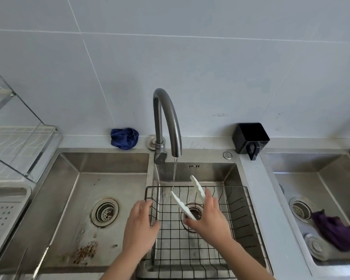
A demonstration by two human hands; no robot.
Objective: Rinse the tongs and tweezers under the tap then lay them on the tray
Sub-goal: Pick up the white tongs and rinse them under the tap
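Grey wall tiles back a stainless-steel double sink [109,164] set in a pale tabletop [257,178]. The right hand [210,221] grips the white plastic tongs [180,203], arms spread, one tip under the stream from the curved metal tap [166,110]. The left hand [139,225] holds the rim of the black wire basket [226,186]. Rinsing of the tongs is under way. No tweezers are visible, and laying on the tray remains.

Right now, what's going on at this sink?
A person's right hand holds white tongs spread open, one tip under the running water from the tap, above a black wire basket in the middle basin. The left hand holds the basket's left rim. No tweezers are in view.
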